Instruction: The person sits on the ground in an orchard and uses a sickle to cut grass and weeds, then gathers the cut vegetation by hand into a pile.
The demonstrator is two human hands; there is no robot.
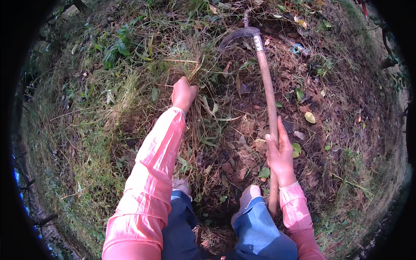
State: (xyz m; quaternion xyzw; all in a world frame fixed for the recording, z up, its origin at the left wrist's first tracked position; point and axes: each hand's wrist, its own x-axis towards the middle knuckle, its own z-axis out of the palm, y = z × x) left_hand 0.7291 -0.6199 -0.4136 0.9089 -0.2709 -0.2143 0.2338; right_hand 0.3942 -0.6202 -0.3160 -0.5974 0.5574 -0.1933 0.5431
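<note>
My left hand (184, 93) is closed in a fist around a bunch of long grass (194, 66), whose stems stick out above and trail below the fist. A long-handled sickle lies to the right, and my right hand (281, 159) holds its wooden handle (267, 81) with the thumb on one side and straightened fingers on the other. The curved metal blade (240, 33) points left at the top, near grass and bare soil. A riveted metal socket (258, 43) joins blade and handle. The handle's lower end reaches beside my right leg.
Thick weeds (117, 48) cover the left side. Around the sickle are loose soil (250, 126), dry stalks and fallen leaves (310, 117). A scrap of blue plastic litter (299, 49) lies at the upper right. My shoes (250, 193) stand on the ground below.
</note>
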